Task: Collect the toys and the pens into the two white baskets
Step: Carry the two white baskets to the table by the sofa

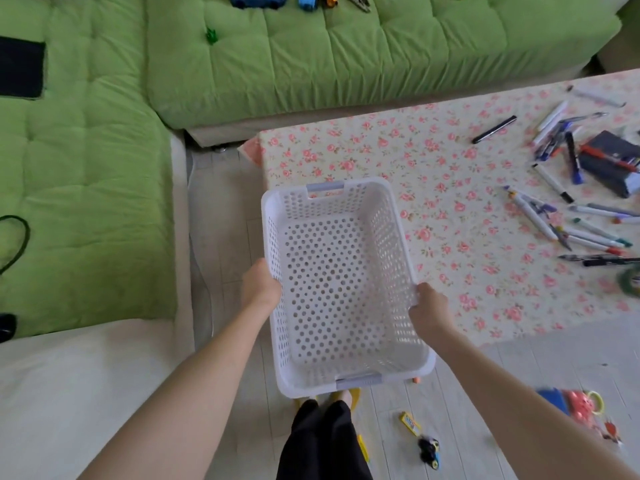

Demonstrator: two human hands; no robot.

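Note:
I hold an empty white perforated basket (277,202) in front of me, over the floor and the left edge of the table. My left hand (260,285) grips its left rim and my right hand (428,309) grips its right rim. Several pens and markers (554,216) lie scattered on the right part of the floral table, along with a lone black pen (494,129). Toy vehicles (258,0) sit at the far edge of the green sofa, with a small green toy (211,36) nearer. More toys lie on the floor: a small motorbike (429,450), a yellow piece (410,423) and a red-blue toy (575,407).
A green L-shaped sofa (311,64) wraps the left and far sides. The table with the floral cloth (381,157) stands to the right, with a dark pencil case (611,164) on it. A white cushion (69,393) lies at the lower left. A black cable (17,237) rests on the sofa.

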